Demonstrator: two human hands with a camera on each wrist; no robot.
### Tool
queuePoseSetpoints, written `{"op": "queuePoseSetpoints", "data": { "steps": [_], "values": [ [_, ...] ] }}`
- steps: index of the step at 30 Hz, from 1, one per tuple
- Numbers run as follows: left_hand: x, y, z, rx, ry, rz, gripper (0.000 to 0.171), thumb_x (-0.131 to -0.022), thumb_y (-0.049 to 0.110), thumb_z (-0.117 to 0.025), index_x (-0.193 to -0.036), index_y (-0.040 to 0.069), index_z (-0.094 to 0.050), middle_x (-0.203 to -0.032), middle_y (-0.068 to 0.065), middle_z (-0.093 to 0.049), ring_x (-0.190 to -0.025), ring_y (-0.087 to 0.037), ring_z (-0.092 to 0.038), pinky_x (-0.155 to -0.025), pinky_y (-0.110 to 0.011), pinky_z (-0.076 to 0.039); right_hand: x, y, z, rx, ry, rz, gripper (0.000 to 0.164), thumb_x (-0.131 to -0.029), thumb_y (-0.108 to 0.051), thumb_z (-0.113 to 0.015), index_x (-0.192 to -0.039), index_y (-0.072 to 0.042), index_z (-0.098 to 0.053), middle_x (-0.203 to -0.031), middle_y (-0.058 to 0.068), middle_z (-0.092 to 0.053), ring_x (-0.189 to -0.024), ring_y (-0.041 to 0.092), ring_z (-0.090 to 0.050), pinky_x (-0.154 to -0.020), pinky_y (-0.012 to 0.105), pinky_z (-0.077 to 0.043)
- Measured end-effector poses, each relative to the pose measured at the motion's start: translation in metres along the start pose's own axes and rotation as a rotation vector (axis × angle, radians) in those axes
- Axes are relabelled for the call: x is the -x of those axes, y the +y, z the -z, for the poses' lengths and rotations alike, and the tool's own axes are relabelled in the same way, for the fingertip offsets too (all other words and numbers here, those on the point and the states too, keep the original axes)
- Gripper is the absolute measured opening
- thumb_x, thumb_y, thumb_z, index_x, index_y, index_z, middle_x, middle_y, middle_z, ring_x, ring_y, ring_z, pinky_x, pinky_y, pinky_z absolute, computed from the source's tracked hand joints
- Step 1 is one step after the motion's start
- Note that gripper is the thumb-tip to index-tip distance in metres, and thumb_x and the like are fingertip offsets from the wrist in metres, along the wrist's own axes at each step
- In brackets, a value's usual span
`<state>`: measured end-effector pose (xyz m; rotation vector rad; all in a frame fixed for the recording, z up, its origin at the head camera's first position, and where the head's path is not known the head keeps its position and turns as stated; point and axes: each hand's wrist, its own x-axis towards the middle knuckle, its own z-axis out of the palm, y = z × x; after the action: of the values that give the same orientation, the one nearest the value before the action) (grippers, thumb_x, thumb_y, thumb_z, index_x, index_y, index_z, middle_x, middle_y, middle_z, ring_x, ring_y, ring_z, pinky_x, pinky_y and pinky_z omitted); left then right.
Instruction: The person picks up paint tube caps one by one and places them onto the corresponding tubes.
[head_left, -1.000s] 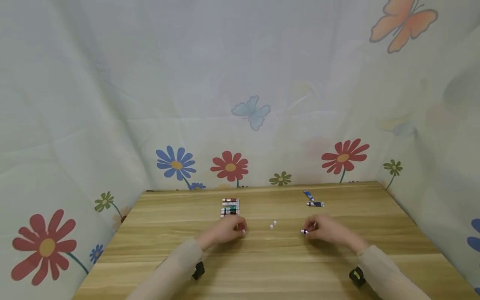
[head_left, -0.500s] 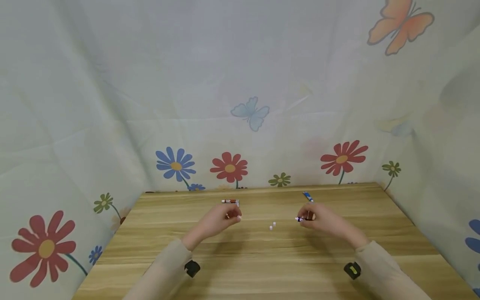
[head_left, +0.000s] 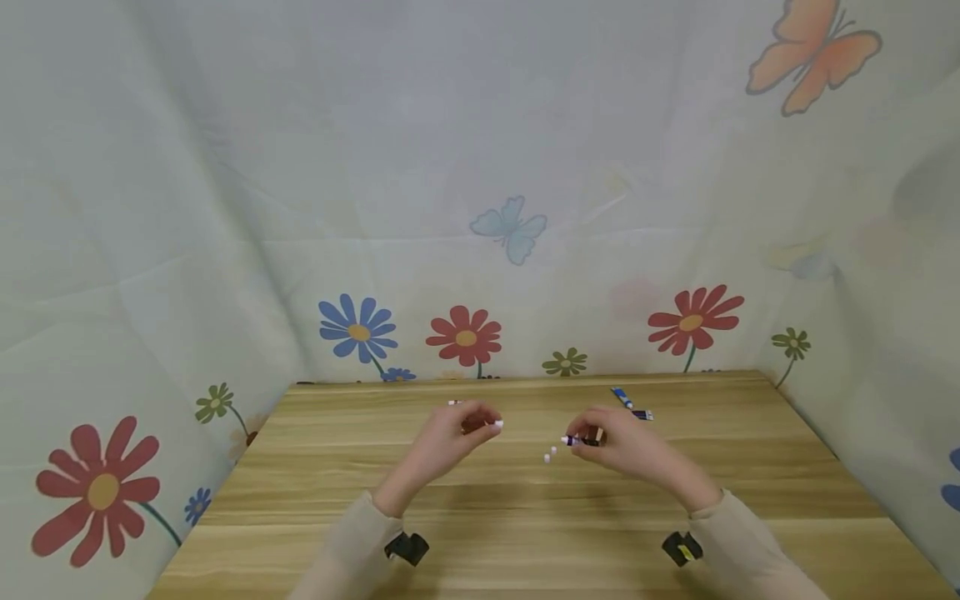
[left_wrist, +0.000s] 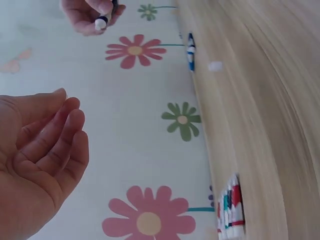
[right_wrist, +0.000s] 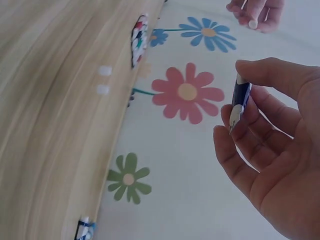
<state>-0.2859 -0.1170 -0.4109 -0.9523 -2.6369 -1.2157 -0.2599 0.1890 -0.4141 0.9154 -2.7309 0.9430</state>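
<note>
Between thumb and fingertips, my left hand [head_left: 453, 437] pinches a small white cap [head_left: 498, 424], held above the table; in the left wrist view the fingers hide it. My right hand [head_left: 626, 442] holds a dark blue-purple paint tube [right_wrist: 241, 97] by thumb and fingers, its white tip pointing left toward the left hand in the head view. Whether that tip is a cap or a bare nozzle, I cannot tell. The hands are apart. Two loose white caps [head_left: 547, 458] lie on the table between and below them.
A row of several paint tubes [left_wrist: 231, 210] lies at the table's back left, mostly hidden behind the left hand in the head view. Two blue tubes [head_left: 622, 397] lie at the back right. A flowered cloth [head_left: 405, 267] hangs behind the wooden table [head_left: 525, 533].
Both hands have risen from near the table and come closer together, the right moving left with the tube and the left lately moving right with the cap. The loose caps stay put.
</note>
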Motion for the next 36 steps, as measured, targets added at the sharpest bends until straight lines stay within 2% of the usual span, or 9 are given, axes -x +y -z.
{"op": "queuePoseSetpoints", "data": {
  "steps": [5, 9, 14, 18, 23, 30, 36],
  "values": [
    [0.000, 0.012, -0.003, 0.026, 0.050, -0.034, 0.016, -0.096, 0.025, -0.071, -0.109, 0.016, -0.071, -0.096, 0.009, -0.071, -0.080, -0.009, -0.064, -0.073, -0.028, -0.055, -0.004, -0.015, -0.001, -0.010, 0.041, 0.038, 0.010, -0.093, -0.019, -0.074, -0.102, -0.017, -0.071, -0.091, -0.012, -0.060, -0.082, 0.007, -0.056, -0.070, 0.026, -0.052],
    [0.002, 0.022, -0.006, 0.047, 0.064, -0.075, 0.014, -0.096, 0.023, -0.071, -0.108, 0.016, -0.071, -0.094, 0.011, -0.071, -0.080, -0.008, -0.064, -0.071, -0.029, -0.056, -0.007, -0.025, -0.003, -0.034, 0.061, 0.056, 0.011, -0.093, -0.019, -0.074, -0.103, -0.017, -0.070, -0.091, -0.013, -0.060, -0.082, 0.005, -0.056, -0.071, 0.026, -0.052],
    [0.006, 0.033, -0.011, 0.082, 0.048, -0.105, 0.012, -0.097, 0.021, -0.070, -0.108, 0.016, -0.071, -0.095, 0.011, -0.070, -0.083, -0.007, -0.065, -0.074, -0.030, -0.056, -0.008, -0.038, -0.004, -0.079, 0.048, 0.063, 0.011, -0.093, -0.020, -0.074, -0.104, -0.019, -0.070, -0.092, -0.014, -0.059, -0.082, 0.006, -0.056, -0.071, 0.026, -0.052],
    [0.009, 0.039, -0.015, 0.102, 0.026, -0.114, 0.013, -0.098, 0.023, -0.069, -0.108, 0.014, -0.070, -0.097, 0.010, -0.070, -0.087, -0.007, -0.066, -0.078, -0.029, -0.055, -0.008, -0.044, -0.005, -0.073, 0.041, 0.092, 0.011, -0.094, -0.022, -0.074, -0.104, -0.020, -0.070, -0.093, -0.014, -0.059, -0.083, 0.006, -0.056, -0.071, 0.028, -0.053],
    [0.013, 0.042, -0.020, 0.108, 0.009, -0.136, 0.013, -0.099, 0.025, -0.067, -0.108, 0.016, -0.069, -0.098, 0.010, -0.071, -0.088, -0.006, -0.066, -0.081, -0.030, -0.055, -0.007, -0.047, -0.009, -0.073, 0.035, 0.111, 0.011, -0.093, -0.022, -0.075, -0.103, -0.022, -0.070, -0.093, -0.015, -0.059, -0.082, 0.005, -0.056, -0.071, 0.028, -0.053],
    [0.018, 0.040, -0.025, 0.110, 0.027, -0.169, 0.010, -0.097, 0.021, -0.069, -0.106, 0.016, -0.069, -0.096, 0.008, -0.070, -0.085, -0.005, -0.066, -0.076, -0.028, -0.055, -0.005, -0.049, -0.014, -0.093, 0.047, 0.158, 0.011, -0.092, -0.019, -0.076, -0.101, -0.020, -0.070, -0.091, -0.014, -0.059, -0.080, 0.007, -0.057, -0.065, 0.030, -0.053],
    [0.023, 0.039, -0.028, 0.124, 0.020, -0.149, 0.010, -0.098, 0.024, -0.069, -0.105, 0.017, -0.070, -0.096, 0.008, -0.070, -0.084, -0.005, -0.066, -0.073, -0.027, -0.055, -0.002, -0.049, -0.018, -0.100, 0.044, 0.160, 0.012, -0.092, -0.016, -0.076, -0.101, -0.020, -0.070, -0.091, -0.014, -0.059, -0.080, 0.006, -0.056, -0.067, 0.028, -0.053]
  ]
}}
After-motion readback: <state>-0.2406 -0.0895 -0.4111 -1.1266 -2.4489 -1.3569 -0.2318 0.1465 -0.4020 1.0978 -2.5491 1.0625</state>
